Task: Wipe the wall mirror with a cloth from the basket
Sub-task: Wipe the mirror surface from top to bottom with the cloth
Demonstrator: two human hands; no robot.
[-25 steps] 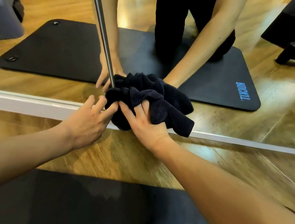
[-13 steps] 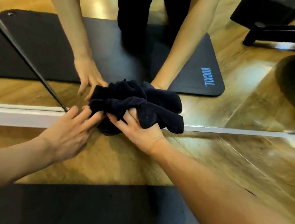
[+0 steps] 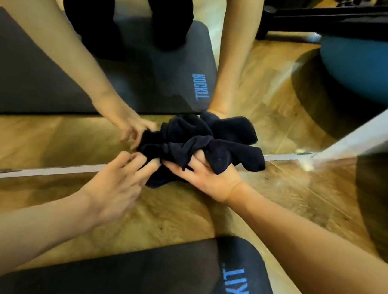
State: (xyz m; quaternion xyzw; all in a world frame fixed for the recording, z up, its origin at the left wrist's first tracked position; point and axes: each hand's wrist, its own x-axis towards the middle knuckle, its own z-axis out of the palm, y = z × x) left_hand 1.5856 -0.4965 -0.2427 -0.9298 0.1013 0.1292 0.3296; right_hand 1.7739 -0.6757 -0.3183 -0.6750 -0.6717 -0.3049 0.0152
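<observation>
- Since the earlier frames the view has swung to the right: the mirror's bottom frame (image 3: pixel 64 171) now runs on a slant from lower left toward mid right, where before it lay almost level.
- A blue exercise ball (image 3: pixel 366 69) now fills the upper right corner, and the dark metal pole that crossed the left of the earlier frames is gone from view.
- The dark navy cloth (image 3: pixel 202 145) stays bunched against the base of the wall mirror (image 3: pixel 254 93), just right of frame center, touching both the glass and the frame strip.
- The right hand (image 3: pixel 211 180) has its grip closed on the cloth: its fingers disappear into the folds, with fabric draped over them.
- The left hand (image 3: pixel 116 186) grasps the cloth's left edge with bent fingertips; how firmly it pinches is hard to judge.
- The black exercise mat (image 3: pixel 149 274) lies along the bottom, with its blue lettering cut off by the lower edge.
- The wooden floor (image 3: pixel 180 217) between mat and mirror is blurred.
- Both forearms run out of the frame at the lower corners.
- The reflected hands are partly hidden behind the cloth.
</observation>
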